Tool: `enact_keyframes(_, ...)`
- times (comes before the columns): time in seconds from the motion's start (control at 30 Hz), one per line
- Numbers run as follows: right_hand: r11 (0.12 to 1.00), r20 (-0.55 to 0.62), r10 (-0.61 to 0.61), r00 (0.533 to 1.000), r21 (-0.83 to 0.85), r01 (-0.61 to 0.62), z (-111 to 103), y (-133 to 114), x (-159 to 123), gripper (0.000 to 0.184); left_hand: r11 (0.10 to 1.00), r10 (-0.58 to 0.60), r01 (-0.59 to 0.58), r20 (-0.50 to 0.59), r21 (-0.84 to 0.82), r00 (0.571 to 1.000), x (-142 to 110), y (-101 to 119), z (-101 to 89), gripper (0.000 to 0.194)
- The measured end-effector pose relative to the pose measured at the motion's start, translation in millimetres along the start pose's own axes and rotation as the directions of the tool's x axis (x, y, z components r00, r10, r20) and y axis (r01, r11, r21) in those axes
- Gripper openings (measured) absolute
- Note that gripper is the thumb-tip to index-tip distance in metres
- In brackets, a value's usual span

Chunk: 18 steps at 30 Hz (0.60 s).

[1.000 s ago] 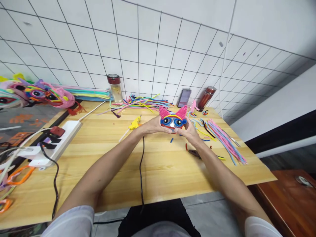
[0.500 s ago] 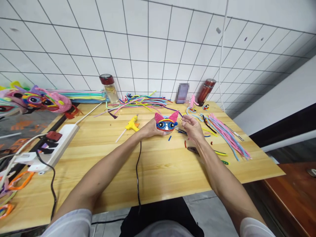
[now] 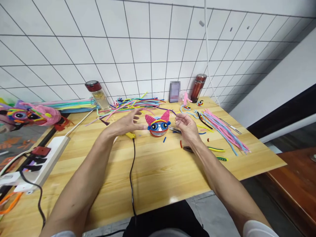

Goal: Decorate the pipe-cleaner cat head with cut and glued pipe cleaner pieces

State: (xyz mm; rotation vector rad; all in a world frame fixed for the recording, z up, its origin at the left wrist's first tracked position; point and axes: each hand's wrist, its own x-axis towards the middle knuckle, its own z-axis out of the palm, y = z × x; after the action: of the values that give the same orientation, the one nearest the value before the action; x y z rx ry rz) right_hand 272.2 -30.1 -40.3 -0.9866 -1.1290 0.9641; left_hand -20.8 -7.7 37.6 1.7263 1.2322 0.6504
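Note:
A small cat-like mask (image 3: 159,127) with pink pointed ears, blue-ringed eyes and a red lower rim stands on the table between my hands. My left hand (image 3: 127,123) is open just left of it, thumb and fingers spread, thumb tip close to the mask's side. To its right, my right hand (image 3: 186,125) is closed in a pinch. A thin purple pipe cleaner (image 3: 170,110) runs behind the mask's ear to those fingertips; whether they grip it is hard to see. Below my left hand, a yellow glue gun (image 3: 130,135) is mostly covered.
Loose pipe cleaners (image 3: 138,104) are heaped at the back, with a pink and blue bundle (image 3: 224,131) at right. Pliers (image 3: 189,149) lie by my right wrist. A glass bottle (image 3: 98,95), a red flask (image 3: 198,88) and a power strip (image 3: 50,161) stand around; a black cord (image 3: 132,177) crosses the front.
My left hand has let go of the mask and moved left, its fingers opening over the glue gun. My right hand keeps its pinch beside the mask. The view has shifted slightly.

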Motion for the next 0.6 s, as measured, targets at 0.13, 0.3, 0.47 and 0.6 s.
enact_keyframes(0.13,0.987,0.122,-0.103,0.987,-0.108,0.116,14,-38,-28,0.029,0.971,0.087,-0.102,-0.077,-0.216,0.993,-27,35,13.4,0.041)
enact_keyframes(0.3,0.914,0.302,-0.229,0.925,-0.259,0.311,17,-59,-58,0.021,0.834,0.055,0.144,0.34,-0.533,0.939,-39,44,90.3,0.039)
enact_keyframes(0.47,0.771,0.369,-0.371,0.852,-0.389,0.505,-11,-31,-65,0.029,0.637,-0.074,0.388,0.448,-0.666,0.891,-33,21,148.3,0.048)
enact_keyframes(0.6,0.79,0.397,-0.337,0.854,-0.374,0.485,-26,-11,-71,0.035,0.54,-0.146,0.517,0.531,-0.664,0.834,-30,5,167.4,0.053)
